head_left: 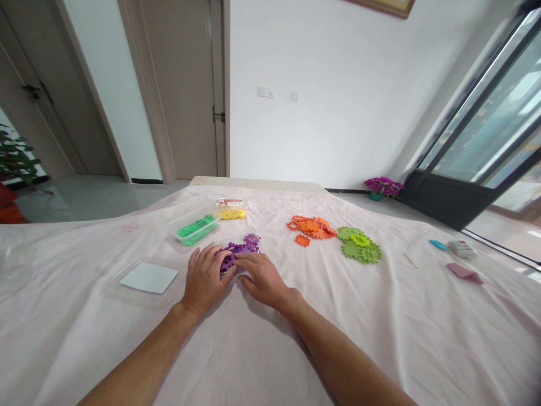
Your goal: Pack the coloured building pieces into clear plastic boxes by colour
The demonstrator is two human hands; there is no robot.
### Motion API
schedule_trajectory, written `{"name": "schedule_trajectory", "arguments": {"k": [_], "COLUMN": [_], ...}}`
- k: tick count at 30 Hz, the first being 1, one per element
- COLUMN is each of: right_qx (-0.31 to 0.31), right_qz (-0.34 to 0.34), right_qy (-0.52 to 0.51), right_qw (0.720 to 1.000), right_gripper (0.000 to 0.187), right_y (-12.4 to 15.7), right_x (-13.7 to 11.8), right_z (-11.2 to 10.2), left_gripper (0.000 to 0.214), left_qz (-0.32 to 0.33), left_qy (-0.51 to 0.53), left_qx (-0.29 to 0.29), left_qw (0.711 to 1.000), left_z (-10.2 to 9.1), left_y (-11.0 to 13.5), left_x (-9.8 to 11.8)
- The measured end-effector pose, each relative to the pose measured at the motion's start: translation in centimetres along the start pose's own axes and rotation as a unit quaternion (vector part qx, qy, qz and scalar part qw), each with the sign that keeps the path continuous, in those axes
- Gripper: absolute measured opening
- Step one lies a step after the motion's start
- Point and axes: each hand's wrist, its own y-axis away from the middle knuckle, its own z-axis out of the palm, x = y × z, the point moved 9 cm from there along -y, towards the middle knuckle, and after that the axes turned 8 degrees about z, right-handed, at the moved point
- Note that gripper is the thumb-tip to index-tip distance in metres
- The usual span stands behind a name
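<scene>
Both hands, left hand (205, 278); right hand (262, 277), press jagged purple foam pieces (237, 250).

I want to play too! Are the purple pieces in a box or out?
Out: the purple pieces lie on the cloth, touched by the left hand and right hand.

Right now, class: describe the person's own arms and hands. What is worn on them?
Nothing: the left forearm and right forearm are bare, no sleeves. The left hand and right hand have no gloves; no watch, bracelet or ring shows.
</scene>
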Motion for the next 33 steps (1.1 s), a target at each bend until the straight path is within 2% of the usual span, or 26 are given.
{"name": "schedule_trajectory", "arguments": {"k": [10, 20, 33], "right_qx": [0.000, 0.004, -0.011], "right_qz": [-0.004, -0.009, -0.006], "right_qy": [0.010, 0.005, 0.014], "right_qw": [1.000, 1.000, 1.000], "right_gripper": [0.045, 0.047, 0.049], "right_y": [0.1, 0.2, 0.2], "right_x": [-0.2, -0.2, -0.7], "right_z": [0.0, 0.1, 0.0], "left_gripper": [0.035, 0.033, 0.034], "left_qz": [0.021, 0.011, 0.011], "left_qy": [0.034, 0.012, 0.045], "left_qx": [-0.006, -0.001, -0.010], "left_qw": [0.999, 1.000, 0.999], "left_z": [1.0, 0.5, 1.2], "left_y": [0.3, 0.0, 0.3], "left_x": [-0.5, -0.3, -0.7]}}
